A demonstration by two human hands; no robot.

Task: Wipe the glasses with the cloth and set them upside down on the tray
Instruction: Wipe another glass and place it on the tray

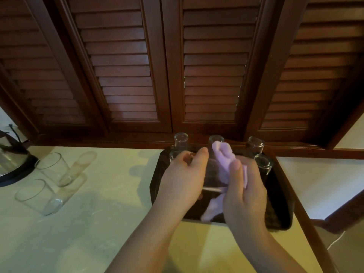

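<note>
Forearms nearest the lens, rising from the lower edge toward the tray [279, 209]; left hand [183, 178], grip curled round the glass in hand [213, 174], thumb up along its side; right hand [243, 186], grip pinching the lilac cloth [223, 156] against the glass wall, one tail hanging below; glass held above the dark tray, where five glasses stand inverted, nearest of them [263, 164]; three unwiped glasses [52, 164] well apart on the counter [110, 223], beside a kettle [11, 160]. Likely best practice: rotate glass against cloth, reach the inside, support the base, invert into a free tray spot.
</note>
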